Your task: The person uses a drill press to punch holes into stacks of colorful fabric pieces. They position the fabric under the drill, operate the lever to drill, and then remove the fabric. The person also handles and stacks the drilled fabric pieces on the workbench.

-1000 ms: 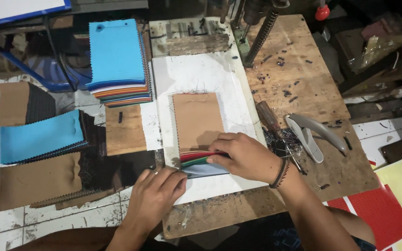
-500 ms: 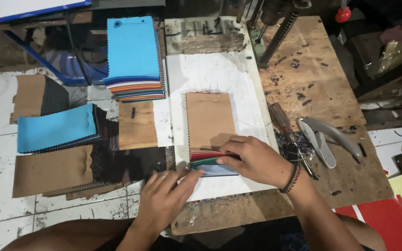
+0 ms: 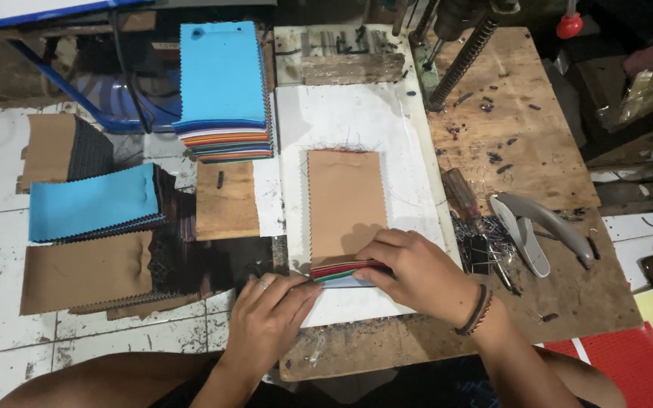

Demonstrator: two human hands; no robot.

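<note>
A stack of fabric swatches [image 3: 344, 200] with a brown top sheet and zigzag edges lies on a white board [image 3: 357, 113]. At its near end the coloured layers [image 3: 338, 270] show as red, green and blue edges. My right hand [image 3: 410, 272] presses down on that near end, fingers curled over the layers. My left hand [image 3: 270, 313], with a ring on one finger, touches the same end from the left, fingertips against the coloured edges.
A tall swatch pile with a blue top [image 3: 221, 75] stands behind. More blue [image 3: 92, 202] and brown [image 3: 85, 272] piles lie left. A stapler [image 3: 538, 230] and a screwdriver [image 3: 462, 193] rest on the wooden bench [image 3: 523, 128] at right. A drill-press column [image 3: 459, 64] rises behind. Red sheets [image 3: 636, 363] lie near right.
The camera has shifted slightly. Both hands stay at the near end of the swatch stack, the left hand moved in closer to the coloured edges.
</note>
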